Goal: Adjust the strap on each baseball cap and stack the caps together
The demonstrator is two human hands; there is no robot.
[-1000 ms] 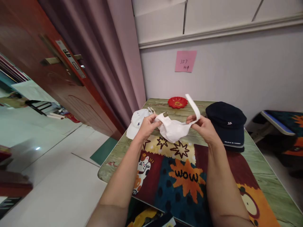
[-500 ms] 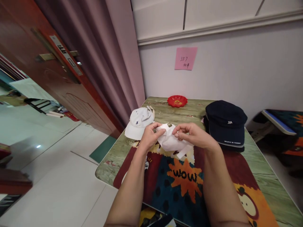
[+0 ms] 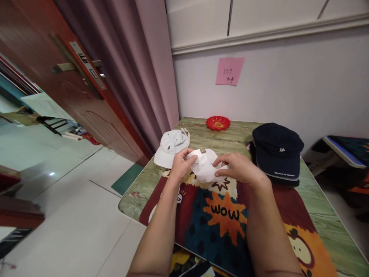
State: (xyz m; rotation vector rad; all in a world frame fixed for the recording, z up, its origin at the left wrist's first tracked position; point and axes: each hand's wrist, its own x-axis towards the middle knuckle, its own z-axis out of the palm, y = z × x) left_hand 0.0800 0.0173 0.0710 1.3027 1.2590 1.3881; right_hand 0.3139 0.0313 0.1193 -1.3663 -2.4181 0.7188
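A crumpled white cloth cap [image 3: 203, 169] is held above the patterned mat between my two hands. My left hand [image 3: 182, 164] pinches its left edge, thumb on top. At its right side, my right hand [image 3: 235, 166] grips the fabric between thumb and fingers. A small olive patch shows at the top edge of the cloth. Just left of my left hand, a white cap [image 3: 172, 146] with a small dark logo lies on the table. Dark navy caps [image 3: 276, 150] are stacked at the right.
A red scalloped dish [image 3: 218, 123] sits at the back of the wood-patterned table [image 3: 132, 196]. The colourful mat [image 3: 201, 223] covers its front. A pink note [image 3: 230, 71] is on the wall. A brown door [image 3: 69, 84] and curtain stand at the left.
The white cloth has been turned and bunched, and its strap no longer hangs down at the right. My right hand has shifted slightly along it. The view has moved a little left.
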